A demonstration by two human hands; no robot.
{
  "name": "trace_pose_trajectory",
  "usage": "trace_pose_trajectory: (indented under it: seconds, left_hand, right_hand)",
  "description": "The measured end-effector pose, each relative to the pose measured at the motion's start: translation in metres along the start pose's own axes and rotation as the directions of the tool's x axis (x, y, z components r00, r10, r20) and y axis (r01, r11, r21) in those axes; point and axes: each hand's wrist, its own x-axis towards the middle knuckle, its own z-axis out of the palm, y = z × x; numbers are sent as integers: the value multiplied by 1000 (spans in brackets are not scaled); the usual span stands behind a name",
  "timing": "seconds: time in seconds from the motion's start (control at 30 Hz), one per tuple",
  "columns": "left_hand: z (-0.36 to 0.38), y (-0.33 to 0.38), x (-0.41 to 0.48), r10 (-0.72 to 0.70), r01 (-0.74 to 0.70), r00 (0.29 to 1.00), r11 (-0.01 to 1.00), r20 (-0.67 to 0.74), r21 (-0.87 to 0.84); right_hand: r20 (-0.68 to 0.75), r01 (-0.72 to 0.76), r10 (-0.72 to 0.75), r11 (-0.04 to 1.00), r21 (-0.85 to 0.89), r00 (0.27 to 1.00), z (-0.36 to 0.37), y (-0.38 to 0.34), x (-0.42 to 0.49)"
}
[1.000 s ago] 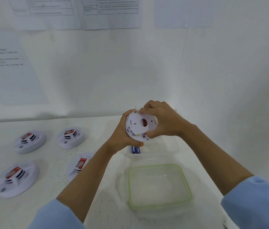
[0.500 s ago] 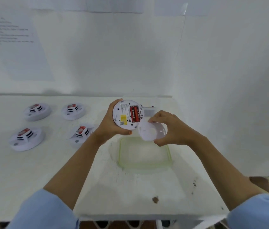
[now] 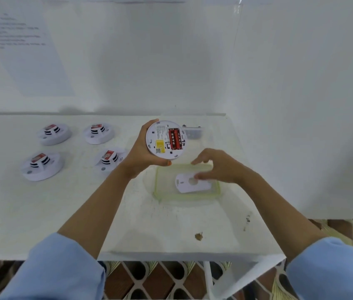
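five smoke detectors [image 3: 154,137], two batteries [image 3: 174,140], one container [image 3: 156,180], one cover [image 3: 184,185].

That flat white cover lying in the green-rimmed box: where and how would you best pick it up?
Likely from straight above, pinching its rounded left edge: the cover lies flat inside the container, whose walls block any sideways reach, and the right hand hovers over its right part.

Left hand [image 3: 137,155] grips the smoke detector [image 3: 165,140]; right hand [image 3: 220,167] hovers above the cover [image 3: 187,186] in the container [image 3: 156,182].

We see bright, even, washed-out light, soft shadows on the tabletop [image 3: 41,213], wide-angle bending at the edges, and slightly soft detail.
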Motion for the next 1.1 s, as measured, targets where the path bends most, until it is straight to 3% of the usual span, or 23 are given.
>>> trace_pose_trajectory:
  seconds: [0.1,0.17,0.37,0.6,0.83,1.1]
  left_hand:
    - [3,1,1,-6,6,1000,1000,-4,-10]
    - [7,1,3,-4,4,1000,1000,3,-17]
    - [6,-2,12,-7,7,1000,999,10,-42]
    - [-21,-7,39,-32,36,996,998,84,-47]
    - [-51,-13,64,-45,50,993,998,105,-47]
    - [-61,-21,81,-66,74,991,995,115,-69]
  right_hand:
    - [-318,156,-114,982,109,941,-11,-10,5]
    - [-396,229,-161,965,131,904,-16,-23,16]
    - [-194,210,-210,977,-21,958,-23,-39,48]
    - [-109,195,-229,947,-255,967,-39,-45,82]
    - [-68,200,-265,851,-486,962,-27,-50,112]
    - [-90,186,-243,891,-414,966,-26,-43,129]
